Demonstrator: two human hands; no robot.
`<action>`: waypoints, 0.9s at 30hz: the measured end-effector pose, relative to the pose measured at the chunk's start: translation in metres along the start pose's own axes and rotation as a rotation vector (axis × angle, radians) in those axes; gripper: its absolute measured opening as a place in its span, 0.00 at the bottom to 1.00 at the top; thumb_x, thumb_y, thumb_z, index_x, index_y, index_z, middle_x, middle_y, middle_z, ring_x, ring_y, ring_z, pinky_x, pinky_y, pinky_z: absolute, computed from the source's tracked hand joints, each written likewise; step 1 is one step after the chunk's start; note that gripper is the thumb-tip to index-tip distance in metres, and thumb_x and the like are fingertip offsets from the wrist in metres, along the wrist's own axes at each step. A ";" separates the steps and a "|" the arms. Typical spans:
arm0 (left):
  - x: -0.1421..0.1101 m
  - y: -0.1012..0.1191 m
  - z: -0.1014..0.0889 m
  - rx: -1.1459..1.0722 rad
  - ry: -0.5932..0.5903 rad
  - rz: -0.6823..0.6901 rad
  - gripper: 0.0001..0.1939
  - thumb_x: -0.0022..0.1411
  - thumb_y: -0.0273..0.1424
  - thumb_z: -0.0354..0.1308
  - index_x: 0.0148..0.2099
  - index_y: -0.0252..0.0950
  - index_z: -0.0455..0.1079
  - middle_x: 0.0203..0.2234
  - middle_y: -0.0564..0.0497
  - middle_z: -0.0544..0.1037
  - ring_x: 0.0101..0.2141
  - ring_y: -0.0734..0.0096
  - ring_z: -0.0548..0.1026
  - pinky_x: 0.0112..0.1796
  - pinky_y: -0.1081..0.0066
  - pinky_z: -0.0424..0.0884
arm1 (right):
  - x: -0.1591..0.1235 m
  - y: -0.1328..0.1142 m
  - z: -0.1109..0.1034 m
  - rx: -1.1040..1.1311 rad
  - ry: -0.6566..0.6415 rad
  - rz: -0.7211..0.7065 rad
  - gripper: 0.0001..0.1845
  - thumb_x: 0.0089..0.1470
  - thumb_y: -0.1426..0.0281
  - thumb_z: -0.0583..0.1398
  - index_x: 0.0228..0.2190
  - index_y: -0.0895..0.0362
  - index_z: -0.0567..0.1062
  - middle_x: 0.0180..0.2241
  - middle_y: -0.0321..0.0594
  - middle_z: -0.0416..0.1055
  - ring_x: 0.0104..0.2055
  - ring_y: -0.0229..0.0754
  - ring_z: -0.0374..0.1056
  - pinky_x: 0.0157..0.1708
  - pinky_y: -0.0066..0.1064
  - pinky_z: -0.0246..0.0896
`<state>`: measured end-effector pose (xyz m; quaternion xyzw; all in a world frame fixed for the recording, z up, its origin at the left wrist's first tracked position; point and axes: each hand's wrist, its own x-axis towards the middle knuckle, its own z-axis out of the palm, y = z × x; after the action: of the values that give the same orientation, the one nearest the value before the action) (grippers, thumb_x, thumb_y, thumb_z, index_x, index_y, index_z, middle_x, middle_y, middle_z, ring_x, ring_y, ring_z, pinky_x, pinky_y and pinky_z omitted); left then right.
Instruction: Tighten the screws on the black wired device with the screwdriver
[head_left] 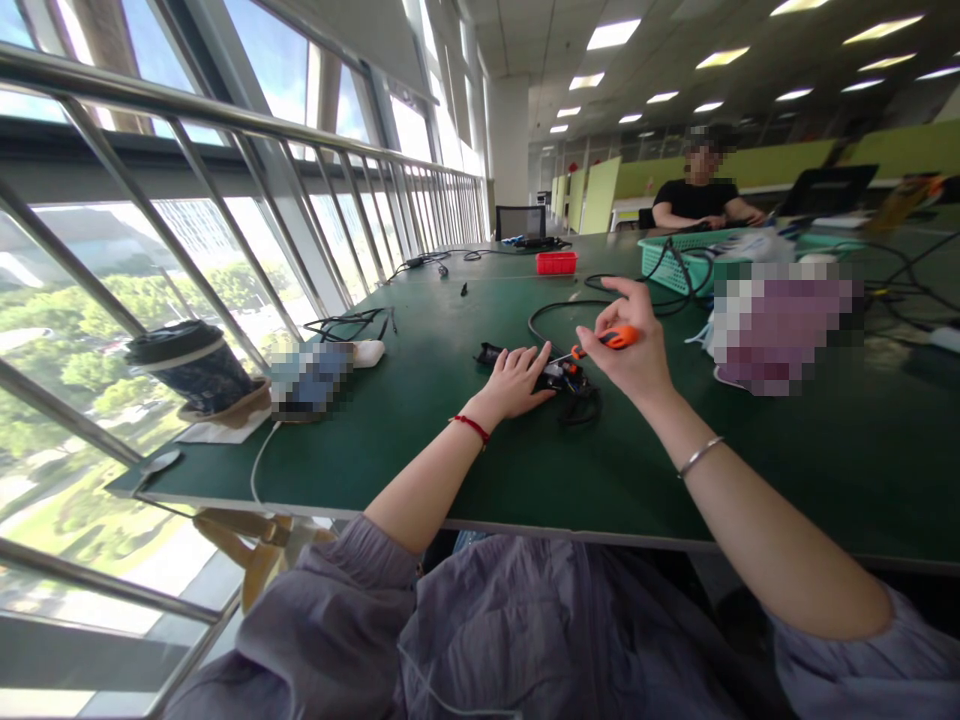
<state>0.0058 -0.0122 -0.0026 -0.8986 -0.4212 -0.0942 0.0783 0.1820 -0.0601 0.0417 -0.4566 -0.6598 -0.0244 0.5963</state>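
Observation:
My right hand [637, 340] is closed around the orange handle of a screwdriver [619, 337]. Its thin shaft points left and down, with the tip at the exposed inner parts of a black corded device [491, 355] on the green table [420, 430]. My left hand [514, 382] lies over the middle of this device, thumb on the near side and fingers on the far side, holding it against the table. Small orange and white parts show at the device's right end. The hand covers its middle, and its exact kind cannot be made out.
A red tray [556, 263] and green basket [679, 265] stand farther back, with black cables around them. At left are a lidded cup [199, 370], a blurred-out item and a metal railing [300, 145]. Another person [701, 195] sits across the table.

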 end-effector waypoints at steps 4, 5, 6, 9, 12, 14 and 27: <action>-0.001 0.001 -0.002 -0.001 -0.003 -0.004 0.38 0.65 0.45 0.47 0.69 0.33 0.39 0.63 0.38 0.56 0.62 0.52 0.53 0.61 0.51 0.46 | 0.001 -0.002 -0.002 -0.021 -0.023 0.026 0.07 0.47 0.65 0.59 0.31 0.53 0.73 0.30 0.38 0.75 0.26 0.41 0.68 0.31 0.34 0.63; -0.001 0.001 -0.002 -0.001 -0.005 -0.003 0.38 0.65 0.45 0.47 0.69 0.34 0.39 0.63 0.39 0.56 0.62 0.52 0.53 0.60 0.51 0.47 | 0.001 -0.003 -0.002 -0.008 -0.027 0.020 0.06 0.47 0.66 0.59 0.29 0.54 0.73 0.32 0.38 0.75 0.26 0.40 0.68 0.31 0.33 0.63; 0.000 0.001 -0.003 -0.003 -0.007 -0.003 0.38 0.65 0.45 0.47 0.69 0.34 0.40 0.62 0.39 0.56 0.62 0.52 0.53 0.60 0.51 0.47 | 0.002 -0.004 -0.003 0.007 -0.038 0.016 0.05 0.47 0.66 0.59 0.28 0.54 0.73 0.31 0.38 0.75 0.26 0.40 0.68 0.31 0.33 0.63; 0.000 0.001 -0.004 -0.015 -0.010 -0.012 0.37 0.65 0.45 0.48 0.69 0.35 0.41 0.62 0.39 0.57 0.62 0.53 0.53 0.60 0.51 0.47 | 0.001 -0.003 -0.002 0.042 -0.050 -0.004 0.10 0.46 0.67 0.59 0.34 0.54 0.74 0.30 0.37 0.74 0.25 0.39 0.67 0.30 0.33 0.64; 0.000 0.001 -0.005 -0.018 -0.015 -0.017 0.36 0.65 0.45 0.48 0.69 0.36 0.43 0.62 0.40 0.57 0.62 0.53 0.53 0.61 0.52 0.47 | -0.001 0.000 0.001 0.074 -0.038 -0.019 0.29 0.43 0.67 0.61 0.50 0.53 0.67 0.34 0.39 0.72 0.27 0.39 0.67 0.26 0.32 0.65; 0.001 0.000 -0.004 -0.014 -0.022 -0.016 0.36 0.65 0.45 0.48 0.69 0.36 0.43 0.62 0.41 0.57 0.62 0.53 0.53 0.61 0.53 0.46 | -0.001 0.003 0.002 0.071 -0.043 -0.011 0.37 0.43 0.66 0.63 0.55 0.53 0.61 0.34 0.38 0.70 0.27 0.39 0.66 0.26 0.32 0.65; 0.001 -0.001 -0.004 -0.014 -0.021 -0.013 0.36 0.66 0.45 0.47 0.69 0.35 0.43 0.62 0.41 0.57 0.61 0.52 0.53 0.61 0.53 0.47 | 0.000 -0.005 -0.001 0.025 -0.136 0.017 0.10 0.46 0.70 0.59 0.34 0.55 0.75 0.28 0.36 0.74 0.25 0.39 0.66 0.30 0.32 0.63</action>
<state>0.0054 -0.0121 0.0011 -0.8973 -0.4273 -0.0885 0.0669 0.1796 -0.0642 0.0449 -0.4552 -0.6952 0.0199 0.5559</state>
